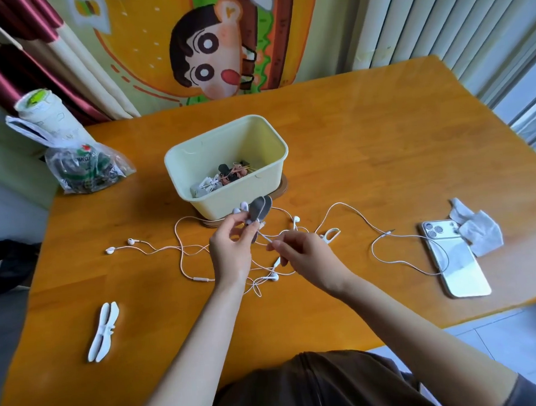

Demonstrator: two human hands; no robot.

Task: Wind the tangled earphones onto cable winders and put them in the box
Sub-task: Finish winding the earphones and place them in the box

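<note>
While the thin white tangled earphone cable (201, 279) sprawls mid-table on the near side of the pale yellow plastic box (226, 205), keep your left hand (230, 251) pinching the grey flat cable winder (258, 210) and your right hand (306, 253) fingertips pinching the cord. Feed taut, even turns and clear knots first.

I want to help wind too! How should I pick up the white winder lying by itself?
Pinch its narrow waist from above. The winder lies flat on the table, and its wings flare wide at both ends, so the middle is the slimmest part.
</note>
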